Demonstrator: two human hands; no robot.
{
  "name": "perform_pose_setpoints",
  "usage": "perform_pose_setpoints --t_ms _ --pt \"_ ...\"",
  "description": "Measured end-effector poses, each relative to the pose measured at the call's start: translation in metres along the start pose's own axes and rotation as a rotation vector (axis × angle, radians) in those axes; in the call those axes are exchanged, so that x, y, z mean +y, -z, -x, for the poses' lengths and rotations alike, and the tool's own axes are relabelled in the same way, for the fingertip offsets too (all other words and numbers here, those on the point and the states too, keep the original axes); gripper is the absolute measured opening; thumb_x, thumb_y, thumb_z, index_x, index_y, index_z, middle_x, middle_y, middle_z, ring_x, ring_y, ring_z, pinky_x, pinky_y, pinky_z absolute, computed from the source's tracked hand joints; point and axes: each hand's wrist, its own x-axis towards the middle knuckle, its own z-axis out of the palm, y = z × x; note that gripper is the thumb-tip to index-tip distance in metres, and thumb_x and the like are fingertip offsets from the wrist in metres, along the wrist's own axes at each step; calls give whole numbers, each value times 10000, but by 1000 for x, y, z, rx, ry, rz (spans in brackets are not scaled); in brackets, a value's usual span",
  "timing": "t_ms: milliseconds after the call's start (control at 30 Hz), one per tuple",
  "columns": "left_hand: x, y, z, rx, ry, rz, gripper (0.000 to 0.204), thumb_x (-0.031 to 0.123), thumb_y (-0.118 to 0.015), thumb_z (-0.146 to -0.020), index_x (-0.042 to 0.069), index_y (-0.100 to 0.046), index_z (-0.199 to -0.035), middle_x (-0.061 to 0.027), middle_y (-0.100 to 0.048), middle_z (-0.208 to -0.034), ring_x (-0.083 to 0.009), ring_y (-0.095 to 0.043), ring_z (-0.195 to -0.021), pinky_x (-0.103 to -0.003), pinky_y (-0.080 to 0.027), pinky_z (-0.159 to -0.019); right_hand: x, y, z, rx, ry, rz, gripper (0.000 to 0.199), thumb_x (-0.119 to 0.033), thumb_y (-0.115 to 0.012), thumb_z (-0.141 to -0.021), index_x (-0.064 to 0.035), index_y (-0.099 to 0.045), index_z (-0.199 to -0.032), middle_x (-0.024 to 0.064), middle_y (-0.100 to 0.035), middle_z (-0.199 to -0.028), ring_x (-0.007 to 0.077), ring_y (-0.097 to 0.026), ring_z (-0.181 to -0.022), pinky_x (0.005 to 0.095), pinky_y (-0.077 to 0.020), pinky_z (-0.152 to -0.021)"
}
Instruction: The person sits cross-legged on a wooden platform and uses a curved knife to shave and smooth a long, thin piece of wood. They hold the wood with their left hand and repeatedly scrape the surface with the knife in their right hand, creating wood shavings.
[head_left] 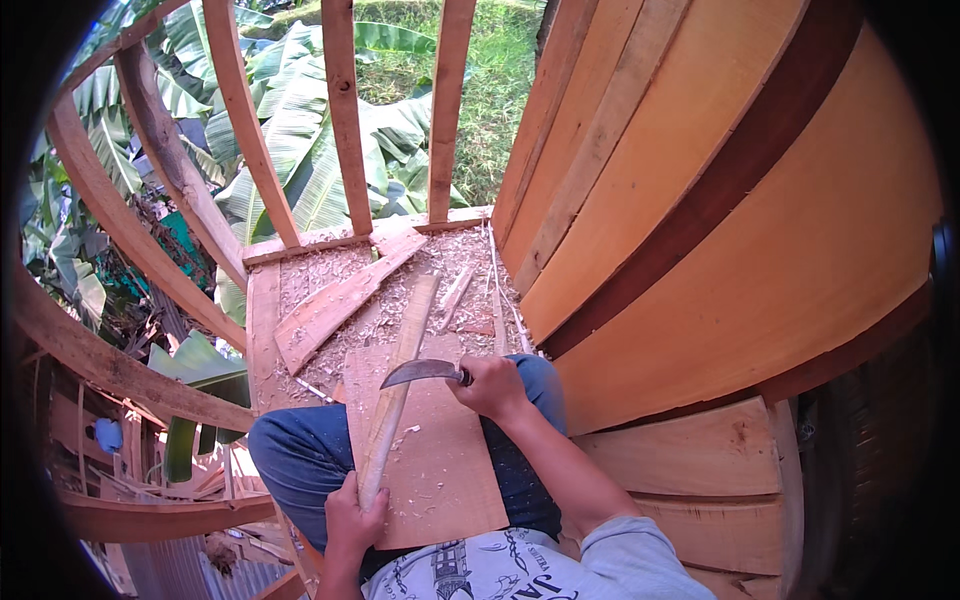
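Note:
My left hand (355, 515) is closed around the near end of a long, narrow wooden strip (398, 362), which slants away from me across a flat board (435, 450) on my lap. In my right hand (492, 388) is the dark handle of a curved knife (418, 372). Its blade points left and crosses the strip near the middle; whether the edge is touching the wood I cannot tell. A few pale shavings lie on the board beside the strip.
Wood shavings cover the floor (320, 270) ahead, where a cut plank (345, 300) and a short stick (457, 297) lie. Upright wooden bars (343, 110) rise in front and at left, with banana leaves beyond. A tall plank wall (740, 250) stands close on my right.

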Motion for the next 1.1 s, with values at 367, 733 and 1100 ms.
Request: perform_pose_setpoints --t_ms 367,733,1100 --pt "7 -1 14 -78 149 182 359 236 -697 -807 -61 -551 -946 -256 -597 -641 -404 -662 -657 -409 -505 -550 -8 -4 -48 72 -267 70 210 -231 -643 -746 -31 -698 -772 218 -637 -677 397 -648 -724 480 -519 -704" --pt "18 -2 9 -76 144 188 334 218 -698 -811 -57 -536 -911 -244 -606 -647 -402 -659 -623 -408 -506 -526 30 30 -29 41 -574 -124 232 -222 -630 -782 -1 -695 -808 234 -626 -682 423 -630 -708 471 -498 -659" --pt "33 1 11 -248 171 112 348 219 -690 -844 -64 -518 -950 -247 -611 -658 -381 -679 -647 -398 -511 -542 12 12 -38 22 -389 -7 140 -181 -646 -690 -42 -658 -691 202 -635 -681 395 -637 -680 469 -515 -640"
